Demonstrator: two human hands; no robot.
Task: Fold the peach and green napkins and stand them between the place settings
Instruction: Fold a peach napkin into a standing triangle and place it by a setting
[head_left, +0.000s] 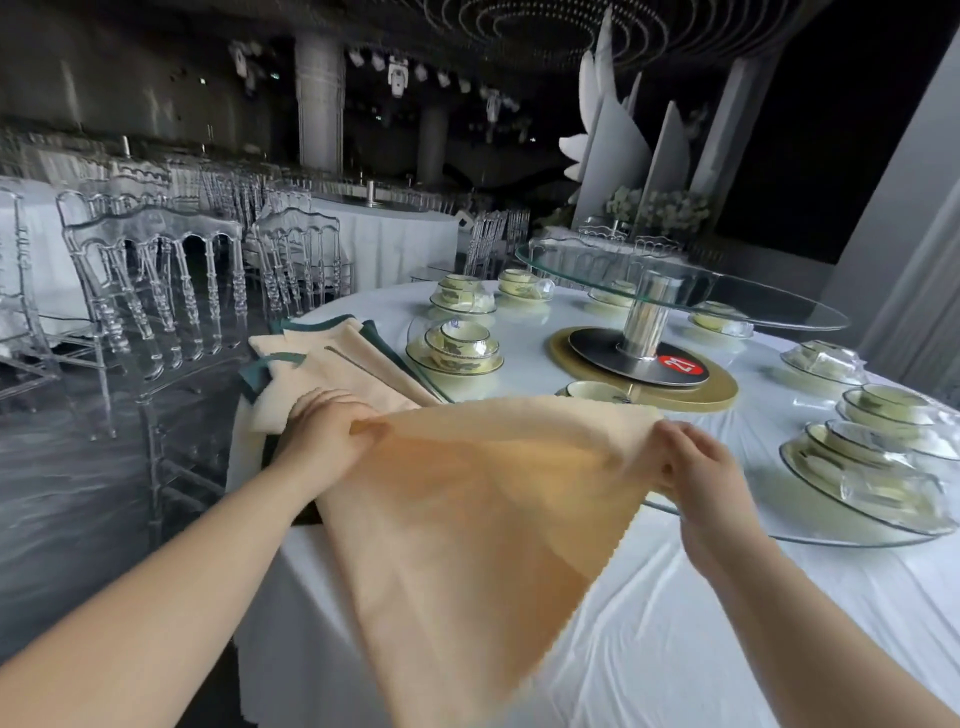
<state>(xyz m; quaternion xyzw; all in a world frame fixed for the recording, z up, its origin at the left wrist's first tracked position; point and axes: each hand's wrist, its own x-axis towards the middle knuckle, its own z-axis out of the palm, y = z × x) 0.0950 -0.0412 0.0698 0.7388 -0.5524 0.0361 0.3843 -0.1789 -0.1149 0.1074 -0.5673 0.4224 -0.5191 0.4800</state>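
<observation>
A peach napkin (467, 519) hangs as a triangle, point down, over the near edge of the white table (675, 623). My left hand (322, 431) pinches its left top corner and my right hand (696, 462) pinches its right top corner, so the top edge is stretched between them. A pile of peach and green napkins (332, 364) lies on the table's left edge, just behind my left hand. Place settings of stacked yellow-green bowls and plates sit nearby, one (457, 348) behind the pile and others (862, 457) at the right.
A glass turntable (727, 280) on a metal post stands over a gold disc (717, 395) with a red number tag at the table's middle. Clear plastic chairs (156, 270) line the dark floor at the left. More white-clothed tables stand behind.
</observation>
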